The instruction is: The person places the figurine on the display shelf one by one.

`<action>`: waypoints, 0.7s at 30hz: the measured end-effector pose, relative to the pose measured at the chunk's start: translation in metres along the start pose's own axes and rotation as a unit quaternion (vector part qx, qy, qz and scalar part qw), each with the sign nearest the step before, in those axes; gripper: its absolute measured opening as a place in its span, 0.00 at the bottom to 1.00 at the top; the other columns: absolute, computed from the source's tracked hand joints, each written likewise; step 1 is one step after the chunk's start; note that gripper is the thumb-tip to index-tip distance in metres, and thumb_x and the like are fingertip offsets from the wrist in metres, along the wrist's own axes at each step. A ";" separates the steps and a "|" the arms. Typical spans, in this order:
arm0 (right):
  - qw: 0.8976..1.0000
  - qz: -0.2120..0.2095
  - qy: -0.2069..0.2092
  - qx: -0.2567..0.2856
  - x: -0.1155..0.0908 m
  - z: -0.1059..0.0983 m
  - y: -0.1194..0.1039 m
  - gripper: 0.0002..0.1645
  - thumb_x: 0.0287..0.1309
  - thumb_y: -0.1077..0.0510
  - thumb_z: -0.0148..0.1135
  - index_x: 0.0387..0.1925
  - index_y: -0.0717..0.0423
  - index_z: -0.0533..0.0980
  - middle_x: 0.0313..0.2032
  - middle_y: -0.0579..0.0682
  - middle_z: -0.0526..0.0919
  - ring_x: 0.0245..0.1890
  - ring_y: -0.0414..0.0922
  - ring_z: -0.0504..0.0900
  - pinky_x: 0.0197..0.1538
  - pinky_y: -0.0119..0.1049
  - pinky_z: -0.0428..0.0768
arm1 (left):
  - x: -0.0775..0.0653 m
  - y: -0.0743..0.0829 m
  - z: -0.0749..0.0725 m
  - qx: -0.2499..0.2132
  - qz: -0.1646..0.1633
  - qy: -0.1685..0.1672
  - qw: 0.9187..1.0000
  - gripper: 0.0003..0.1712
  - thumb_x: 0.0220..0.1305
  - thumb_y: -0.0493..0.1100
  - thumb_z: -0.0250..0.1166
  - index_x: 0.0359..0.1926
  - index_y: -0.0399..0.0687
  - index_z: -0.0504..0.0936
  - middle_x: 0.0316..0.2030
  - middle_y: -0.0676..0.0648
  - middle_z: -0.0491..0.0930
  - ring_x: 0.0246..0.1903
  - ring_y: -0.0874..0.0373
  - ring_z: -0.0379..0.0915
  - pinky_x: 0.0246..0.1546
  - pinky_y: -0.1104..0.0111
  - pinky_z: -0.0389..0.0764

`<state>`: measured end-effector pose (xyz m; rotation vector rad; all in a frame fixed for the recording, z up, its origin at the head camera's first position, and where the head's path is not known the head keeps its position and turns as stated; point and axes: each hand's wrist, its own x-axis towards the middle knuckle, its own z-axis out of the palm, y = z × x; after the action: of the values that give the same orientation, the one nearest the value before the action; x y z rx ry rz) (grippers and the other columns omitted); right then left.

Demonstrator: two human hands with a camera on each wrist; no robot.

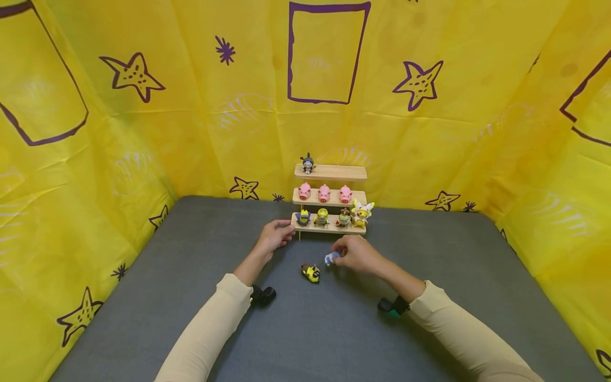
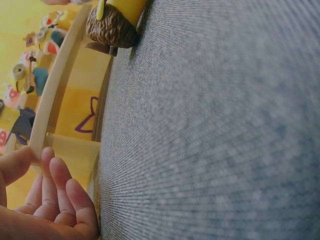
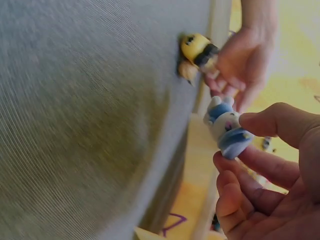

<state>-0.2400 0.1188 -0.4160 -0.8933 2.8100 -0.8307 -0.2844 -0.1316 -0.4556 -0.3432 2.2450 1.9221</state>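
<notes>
A three-tier wooden display stand (image 1: 341,172) stands at the back of the table, figurines on every tier. At its lowest tier's left end, my left hand (image 1: 276,235) holds the board's corner between thumb and fingers, as the left wrist view (image 2: 50,205) also shows. Off the table, my right hand (image 1: 359,255) pinches a small blue-and-white figurine (image 3: 227,127) by thumb and fingertips, in front of the stand. Between the hands, a yellow-and-black figurine with a brown, textured part (image 1: 311,272) lies on its side on the table.
On the bottom tier stand several yellow figurines (image 1: 322,217), a larger white-eared one (image 1: 361,214) at the right end. Three pink pigs (image 1: 324,193) line the middle tier. One dark-hatted figurine (image 1: 307,164) is on top, at left. Yellow cloth (image 1: 329,127) hangs behind the grey table (image 1: 305,329).
</notes>
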 end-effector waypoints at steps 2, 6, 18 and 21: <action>1.000 0.004 0.002 0.006 0.000 -0.007 -0.002 0.12 0.49 0.61 0.69 0.38 0.61 0.83 0.31 0.50 0.85 0.32 0.42 0.80 0.36 0.33 0.77 | 0.000 0.000 0.000 0.001 -0.002 0.000 1.000 0.21 0.68 0.46 0.62 0.58 0.43 0.76 0.43 0.44 0.85 0.33 0.60 0.79 0.35 0.70 0.76; 1.000 0.000 0.019 0.004 0.000 -0.023 -0.004 0.12 0.49 0.62 0.70 0.38 0.62 0.83 0.31 0.52 0.85 0.32 0.43 0.81 0.36 0.35 0.78 | -0.001 0.001 0.001 0.000 -0.004 0.001 1.000 0.21 0.68 0.46 0.62 0.58 0.43 0.76 0.42 0.44 0.85 0.33 0.59 0.79 0.34 0.70 0.76; 0.999 -0.020 0.024 -0.039 0.007 -0.071 -0.015 0.12 0.54 0.61 0.68 0.41 0.62 0.84 0.33 0.52 0.86 0.34 0.48 0.80 0.34 0.35 0.74 | -0.002 0.006 0.000 0.000 -0.005 0.001 1.000 0.20 0.68 0.45 0.61 0.58 0.42 0.76 0.44 0.43 0.84 0.36 0.57 0.79 0.37 0.69 0.77; 0.999 -0.018 0.022 -0.043 0.009 -0.080 -0.019 0.14 0.54 0.61 0.68 0.42 0.63 0.84 0.34 0.53 0.86 0.35 0.49 0.80 0.35 0.36 0.75 | -0.004 0.005 0.001 -0.002 -0.006 0.001 1.000 0.21 0.68 0.44 0.61 0.58 0.41 0.76 0.44 0.42 0.84 0.36 0.57 0.80 0.37 0.69 0.77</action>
<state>-0.2562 0.1388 -0.3372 -0.9509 2.8968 -0.7471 -0.2822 -0.1300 -0.4495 -0.3592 2.2358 1.9225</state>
